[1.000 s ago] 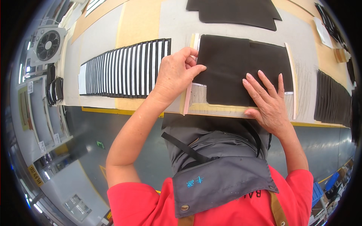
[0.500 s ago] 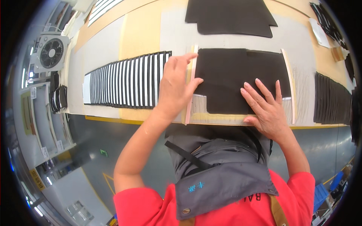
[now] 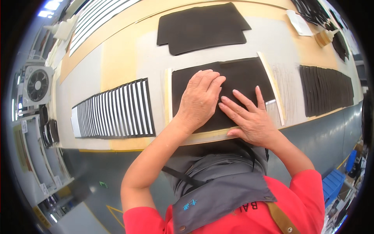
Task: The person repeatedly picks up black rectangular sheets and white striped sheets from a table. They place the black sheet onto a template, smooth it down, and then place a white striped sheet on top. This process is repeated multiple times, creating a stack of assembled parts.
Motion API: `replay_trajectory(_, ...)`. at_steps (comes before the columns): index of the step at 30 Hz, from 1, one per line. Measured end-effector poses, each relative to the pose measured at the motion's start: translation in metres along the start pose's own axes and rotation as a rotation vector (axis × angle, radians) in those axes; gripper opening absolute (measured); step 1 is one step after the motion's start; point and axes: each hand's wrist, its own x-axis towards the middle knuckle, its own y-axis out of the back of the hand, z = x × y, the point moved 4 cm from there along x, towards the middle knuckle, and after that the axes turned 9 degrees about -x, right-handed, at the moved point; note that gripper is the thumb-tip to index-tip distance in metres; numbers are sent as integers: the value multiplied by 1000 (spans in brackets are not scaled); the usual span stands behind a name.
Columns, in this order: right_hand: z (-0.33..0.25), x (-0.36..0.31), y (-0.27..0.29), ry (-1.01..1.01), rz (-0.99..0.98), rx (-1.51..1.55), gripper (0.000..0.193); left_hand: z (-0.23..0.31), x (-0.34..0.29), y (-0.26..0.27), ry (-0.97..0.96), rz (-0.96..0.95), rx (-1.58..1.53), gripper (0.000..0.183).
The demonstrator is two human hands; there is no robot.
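Note:
A flat black sheet (image 3: 237,74) lies before me on the worktable. Over its left half is my left hand (image 3: 200,97), fingers bent and pressed together; whatever they may hold is hidden. My right hand (image 3: 251,121) rests on the sheet's near right part, with its fingers spread flat and its thumb by the near edge. Along the sheet's right side runs a narrow pale strip (image 3: 270,85). A yellowish-white strip (image 3: 168,95) borders the left side, its near end hidden by my left forearm.
Left lies an overlapping row of black-and-white strips (image 3: 117,111); right, a fanned row of black pieces (image 3: 325,91). Another black cut sheet (image 3: 202,29) lies beyond. Far right are a white paper (image 3: 299,22) and a nozzle bottle (image 3: 325,38). A fan (image 3: 37,84) stands left.
My left hand has moved from the sheet's left edge strip onto the sheet, its fingers now drawn together. My right hand stays spread on the sheet. The whole view has shifted and tilted.

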Motion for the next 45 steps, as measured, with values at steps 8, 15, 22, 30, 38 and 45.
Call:
replay_trajectory(8,0,-1,-2,9,-15,-28,82,-4,6,-12,-8,-35,61,40)
replay_trajectory(15,7,0,-1,10,16,100,54,-5,7,-9,-18,-39,27,34)
replay_trajectory(22,21,-4,3,76,-85,266,53,-7,4,-13,-21,-34,23,34)
replay_trajectory(30,18,-12,0,219,-43,94,53,-6,4,-15,-30,-16,30,34)
replay_trajectory(38,14,-21,2,340,-102,75,54,-8,1,-15,-19,6,28,36)
replay_trajectory(45,15,-24,6,309,-126,156,53,17,-22,-13,76,28,17,48)
